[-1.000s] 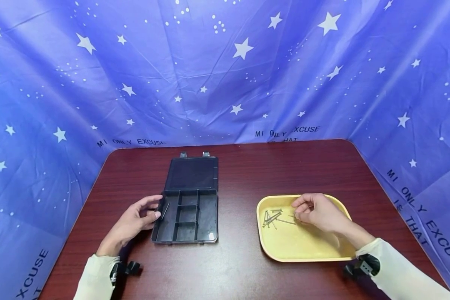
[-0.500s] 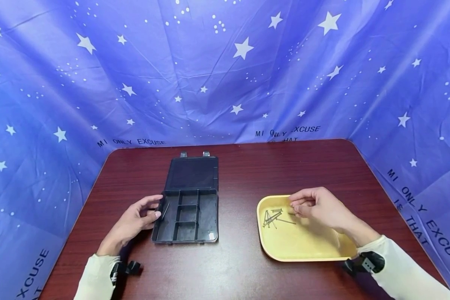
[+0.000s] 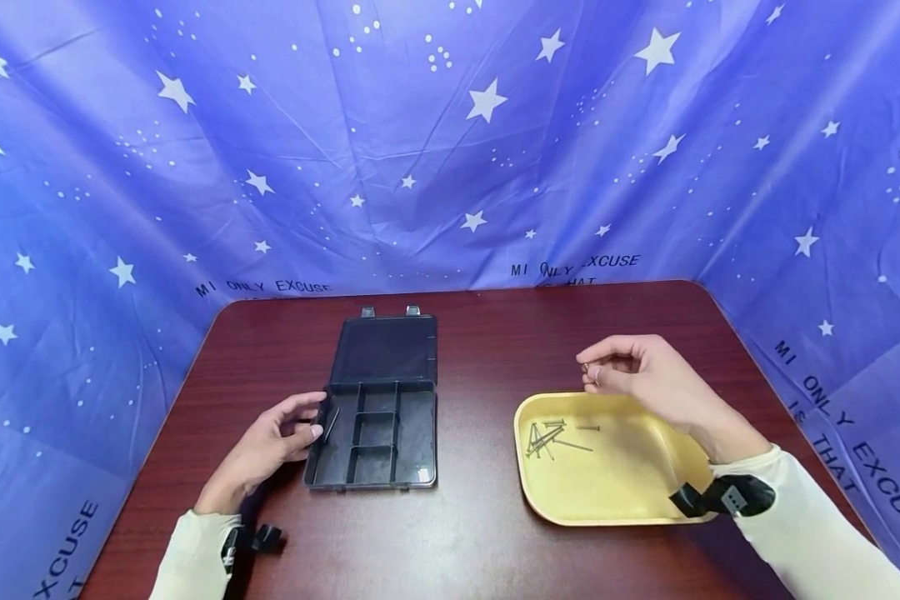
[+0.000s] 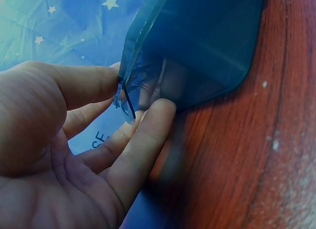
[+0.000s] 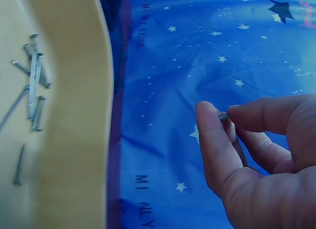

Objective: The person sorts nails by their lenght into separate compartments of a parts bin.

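My left hand (image 3: 270, 437) holds the left edge of an open black plastic compartment box (image 3: 395, 433), thumb and fingers about its wall in the left wrist view. A single thin screw (image 3: 332, 422) lies in the long left compartment. Above the far rim of the yellow tray (image 3: 600, 496), my right hand (image 3: 660, 396) pinches a small screw (image 5: 223, 117) between thumb and fingertips. Only the metal end of that one shows in the right wrist view. Several loose screws (image 5: 34, 86) lie in the tray's left part, some crossed over each other.
The box's lid (image 3: 386, 348) lies folded back, its two latches at the far side. Everything stands on a dark red wooden table (image 3: 472, 533). A blue curtain (image 3: 450, 150) with white stars hangs behind and at both sides.
My right hand has risen out of the tray and moved away from me with the pinched screw. One screw under it has come into sight. The left hand has kept its place.
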Action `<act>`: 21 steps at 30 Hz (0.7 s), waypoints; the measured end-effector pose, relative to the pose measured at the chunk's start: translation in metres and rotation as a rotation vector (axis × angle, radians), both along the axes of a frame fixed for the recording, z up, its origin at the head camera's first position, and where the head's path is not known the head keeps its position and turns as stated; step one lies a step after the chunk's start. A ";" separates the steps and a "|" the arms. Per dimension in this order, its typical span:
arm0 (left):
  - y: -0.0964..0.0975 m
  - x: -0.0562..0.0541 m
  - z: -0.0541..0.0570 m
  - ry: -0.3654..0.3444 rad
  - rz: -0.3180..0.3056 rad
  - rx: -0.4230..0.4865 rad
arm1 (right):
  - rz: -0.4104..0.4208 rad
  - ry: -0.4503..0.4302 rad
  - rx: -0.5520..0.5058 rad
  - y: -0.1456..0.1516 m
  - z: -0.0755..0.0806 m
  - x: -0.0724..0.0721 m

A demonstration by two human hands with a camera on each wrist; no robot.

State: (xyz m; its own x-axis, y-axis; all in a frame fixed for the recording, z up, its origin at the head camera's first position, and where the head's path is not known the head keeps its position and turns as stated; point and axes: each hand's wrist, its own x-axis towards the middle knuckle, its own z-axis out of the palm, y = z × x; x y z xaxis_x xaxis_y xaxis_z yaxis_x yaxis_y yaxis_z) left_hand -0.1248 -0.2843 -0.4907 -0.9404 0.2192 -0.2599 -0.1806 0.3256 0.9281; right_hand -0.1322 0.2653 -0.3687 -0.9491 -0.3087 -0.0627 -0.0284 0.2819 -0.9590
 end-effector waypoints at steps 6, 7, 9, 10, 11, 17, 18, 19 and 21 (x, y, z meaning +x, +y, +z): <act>0.000 -0.001 0.002 0.000 0.000 0.001 | -0.002 -0.019 -0.191 -0.009 0.011 -0.006; 0.000 -0.002 0.002 0.000 -0.001 0.000 | 0.000 -0.010 -0.227 -0.011 0.012 -0.007; 0.000 -0.002 0.002 0.002 -0.001 -0.001 | -0.001 0.013 -0.291 -0.015 0.015 -0.009; -0.001 -0.002 0.003 0.001 0.000 -0.001 | -0.003 0.025 -0.319 -0.017 0.017 -0.010; -0.001 -0.002 0.002 0.000 0.001 0.000 | -0.006 0.037 -0.351 -0.019 0.019 -0.011; -0.002 -0.002 0.000 -0.006 -0.004 0.022 | 0.012 0.093 -0.559 -0.033 0.036 -0.022; -0.002 -0.002 0.000 -0.005 -0.005 0.025 | 0.017 0.104 -0.581 -0.035 0.039 -0.024; -0.002 -0.002 -0.001 -0.004 -0.006 0.028 | 0.021 0.116 -0.598 -0.037 0.042 -0.025; -0.002 -0.002 -0.002 -0.003 -0.005 0.030 | 0.029 0.132 -0.628 -0.041 0.048 -0.028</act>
State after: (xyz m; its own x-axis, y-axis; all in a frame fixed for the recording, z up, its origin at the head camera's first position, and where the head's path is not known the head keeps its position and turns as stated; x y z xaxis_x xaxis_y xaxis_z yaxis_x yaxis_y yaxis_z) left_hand -0.1267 -0.2862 -0.4923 -0.9384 0.2321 -0.2562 -0.1820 0.2983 0.9370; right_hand -0.1599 0.2247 -0.3212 -0.9270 -0.2747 0.2552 -0.1566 -0.3347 -0.9292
